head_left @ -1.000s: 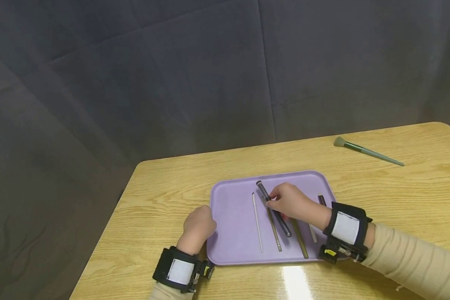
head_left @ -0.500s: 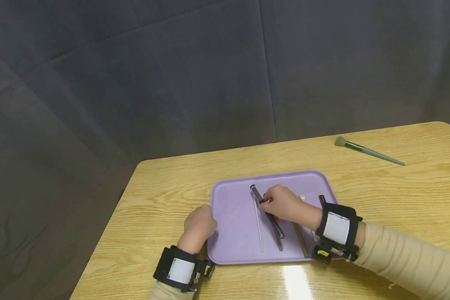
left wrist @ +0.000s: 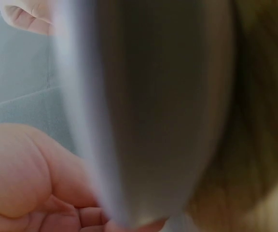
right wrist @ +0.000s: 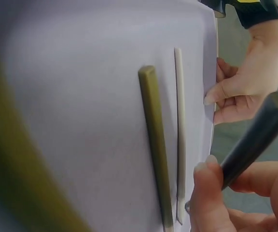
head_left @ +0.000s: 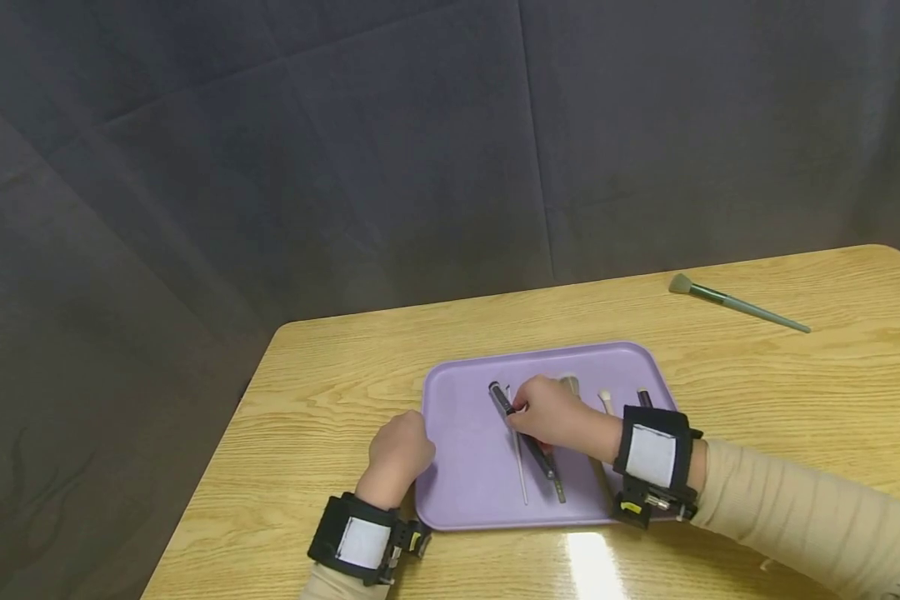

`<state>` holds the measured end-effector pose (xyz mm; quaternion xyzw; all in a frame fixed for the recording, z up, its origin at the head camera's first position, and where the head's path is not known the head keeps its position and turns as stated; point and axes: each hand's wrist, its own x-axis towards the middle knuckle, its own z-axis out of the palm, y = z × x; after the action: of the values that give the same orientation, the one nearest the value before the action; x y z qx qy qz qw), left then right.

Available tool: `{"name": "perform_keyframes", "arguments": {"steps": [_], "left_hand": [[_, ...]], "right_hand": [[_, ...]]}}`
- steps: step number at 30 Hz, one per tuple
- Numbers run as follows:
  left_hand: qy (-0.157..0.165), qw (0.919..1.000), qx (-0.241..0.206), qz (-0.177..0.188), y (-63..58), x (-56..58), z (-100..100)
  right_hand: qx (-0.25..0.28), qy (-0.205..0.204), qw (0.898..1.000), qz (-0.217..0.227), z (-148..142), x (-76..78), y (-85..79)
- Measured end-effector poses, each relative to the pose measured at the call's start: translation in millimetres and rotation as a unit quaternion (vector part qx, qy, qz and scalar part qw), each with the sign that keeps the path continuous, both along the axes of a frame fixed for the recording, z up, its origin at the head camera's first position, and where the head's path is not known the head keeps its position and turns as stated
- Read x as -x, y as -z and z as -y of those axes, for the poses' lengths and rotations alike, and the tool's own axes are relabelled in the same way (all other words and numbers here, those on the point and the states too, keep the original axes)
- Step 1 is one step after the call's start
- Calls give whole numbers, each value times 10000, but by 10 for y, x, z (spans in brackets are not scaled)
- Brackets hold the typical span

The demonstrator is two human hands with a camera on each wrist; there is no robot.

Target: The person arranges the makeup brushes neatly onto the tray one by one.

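Observation:
My right hand (head_left: pixel 558 417) pinches a dark pen-like stick (head_left: pixel 500 396) between thumb and fingers, above the purple tray (head_left: pixel 457 458). Slanted, the stick crosses over a thin white brush (head_left: pixel 523 487) and an olive-handled brush (head_left: pixel 560 492) in the head view. Its rounded grey end (right wrist: pixel 274 108) points upward in the right wrist view. My left hand (head_left: pixel 401 450) grips the tray's left edge, with the thumb (right wrist: pixel 221 92) on the rim. The left wrist view is mostly filled by the blurred tray edge (left wrist: pixel 95 145).
Farther right on the tray are a wider brush (head_left: pixel 570 383), a cream-tipped brush (head_left: pixel 606 402) and a dark-ended stick (head_left: pixel 644 398), partly hidden by my right arm. A green makeup brush (head_left: pixel 735 304) lies on the wooden table (head_left: pixel 345 358) at the back right. Behind hangs a dark curtain (head_left: pixel 420 167).
My right hand has moved left across the tray and slightly toward me with the dark stick, from beyond the olive brush to over the white one. The left hand stays at the tray edge.

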<state>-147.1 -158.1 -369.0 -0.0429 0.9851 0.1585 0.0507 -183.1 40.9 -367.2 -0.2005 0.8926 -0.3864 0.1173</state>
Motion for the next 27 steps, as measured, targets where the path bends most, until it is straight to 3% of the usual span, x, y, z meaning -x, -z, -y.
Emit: {"name": "perform_keyframes", "arguments": {"steps": [8,17,27], "left_hand": [[1,10000,-4,-22,2,1,-5],[15,10000,-35,-2,-1,-1,5],[44,10000,-12,-47,-3,-1,16]], "right_hand": [[-353,-32,9994,8,113,-24,-26],[-616,-213,9971,382,264,-39,-30],[-859,-262,9958,200,384,-53,38]]}}
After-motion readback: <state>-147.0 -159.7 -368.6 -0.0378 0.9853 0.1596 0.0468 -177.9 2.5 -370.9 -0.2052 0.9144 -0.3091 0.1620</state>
